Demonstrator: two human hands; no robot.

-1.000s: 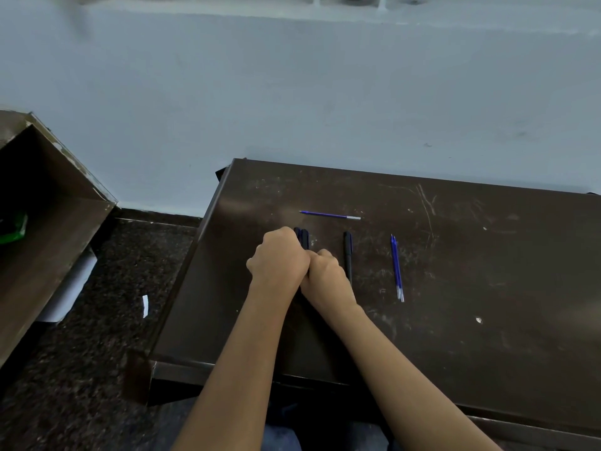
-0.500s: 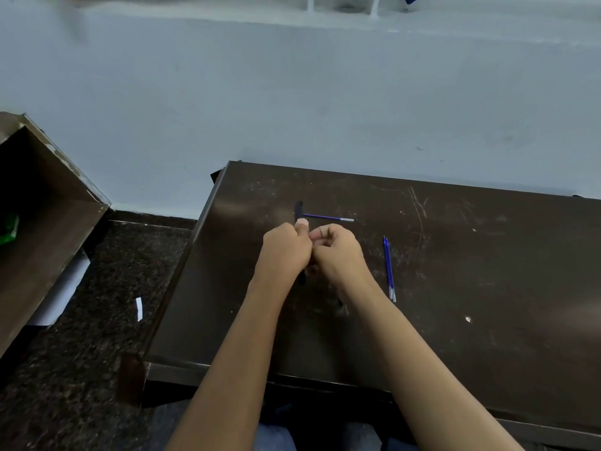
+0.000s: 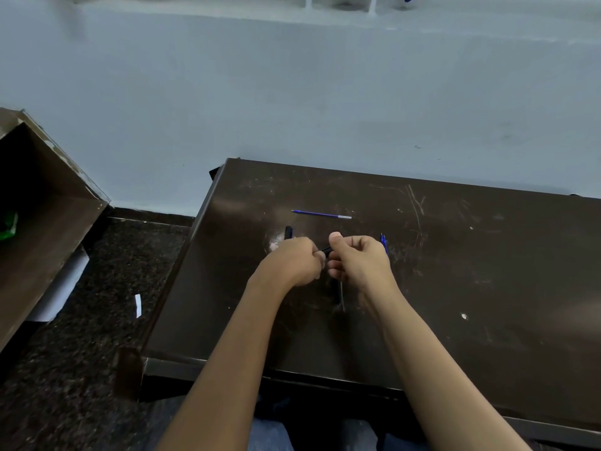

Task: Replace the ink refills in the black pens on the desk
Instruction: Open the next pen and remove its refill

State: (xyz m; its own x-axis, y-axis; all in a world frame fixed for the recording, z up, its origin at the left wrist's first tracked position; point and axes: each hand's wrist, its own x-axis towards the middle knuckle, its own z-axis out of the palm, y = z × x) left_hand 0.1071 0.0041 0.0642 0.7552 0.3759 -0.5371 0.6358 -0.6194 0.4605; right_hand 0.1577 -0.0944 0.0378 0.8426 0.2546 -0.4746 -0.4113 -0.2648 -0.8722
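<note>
Gripping a black pen (image 3: 326, 250) between them, the left hand (image 3: 292, 263) and right hand (image 3: 359, 263) are both curled tight around its ends, over the dark desk (image 3: 487, 288). 1 blue refill (image 3: 320, 214) lies beyond them. More refills (image 3: 383, 240) peek out beside the right hand, and a second black pen (image 3: 288, 232) shows behind the left hand.
</note>
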